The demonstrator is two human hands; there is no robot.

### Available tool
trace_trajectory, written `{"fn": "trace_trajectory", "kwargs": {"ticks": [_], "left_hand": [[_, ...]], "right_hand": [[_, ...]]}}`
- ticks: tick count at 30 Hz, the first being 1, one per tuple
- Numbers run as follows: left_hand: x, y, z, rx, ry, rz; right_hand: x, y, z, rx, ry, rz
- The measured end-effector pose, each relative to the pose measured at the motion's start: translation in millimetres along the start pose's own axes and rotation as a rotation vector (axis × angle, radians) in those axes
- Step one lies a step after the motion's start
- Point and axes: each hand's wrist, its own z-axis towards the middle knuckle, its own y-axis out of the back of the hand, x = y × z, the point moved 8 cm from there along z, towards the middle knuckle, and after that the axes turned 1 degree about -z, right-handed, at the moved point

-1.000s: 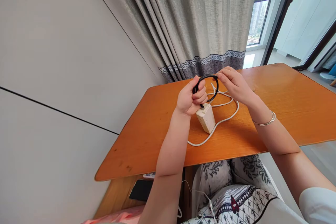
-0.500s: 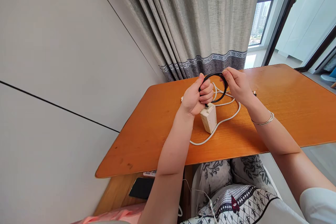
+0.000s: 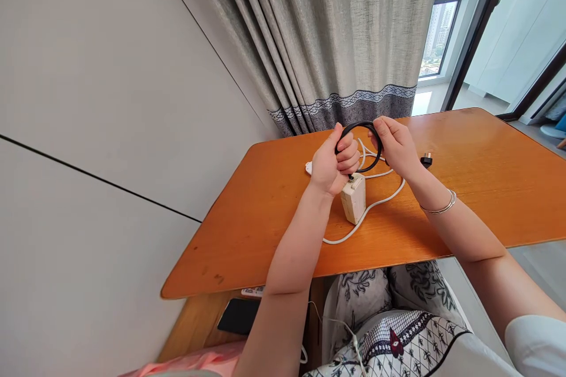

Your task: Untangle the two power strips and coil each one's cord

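A black cable [image 3: 360, 124] is wound into a loop between my hands. My left hand [image 3: 336, 159] has its fingers wrapped round the left side of the loop, thumb up. With fingertips pinched, my right hand [image 3: 393, 144] grips the loop's upper right. Just below my left hand is a cream, box-shaped power adapter [image 3: 354, 200], and the black cable runs into its top. A white cable [image 3: 380, 201] curves over the table around the adapter. Partly behind my right wrist, a black plug [image 3: 426, 160] with metal prongs lies on the table.
The orange-brown wooden table [image 3: 247, 235] has a rounded front left corner. A small white object [image 3: 308, 168] shows beside my left hand. Below the edge lies a dark phone-like slab [image 3: 239, 315]. Behind hangs a grey curtain [image 3: 345, 35]; a pale wall [image 3: 110, 100] stands left.
My right hand has come slightly down and left, showing more of the black plug. My left hand and the adapter have shifted a little right. Both hands keep hold of the cable.
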Motion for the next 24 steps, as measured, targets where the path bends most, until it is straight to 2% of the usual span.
{"fn": "trace_trajectory", "kwargs": {"ticks": [5,13,16,19,22,24], "left_hand": [[0,-3.2,0,0.026,-0.07,0.023],[-31,7.4,-6,-0.079,-0.343,0.151],[-48,9.8,-14,-0.073,-0.436,0.191],[-63,12.3,-22,-0.066,-0.534,0.216],[-73,12.4,-27,-0.043,-0.606,0.224],[-76,11.2,-28,-0.025,-0.646,0.233]], "right_hand": [[-6,0,-1,-0.019,-0.004,0.002],[-17,-25,-3,0.253,0.02,-0.044],[-22,-28,-3,0.335,0.019,-0.115],[-33,-31,-7,0.495,-0.058,-0.336],[-40,-33,-18,0.678,-0.119,-0.698],[-34,-30,-24,0.7,-0.112,-0.918]]}}
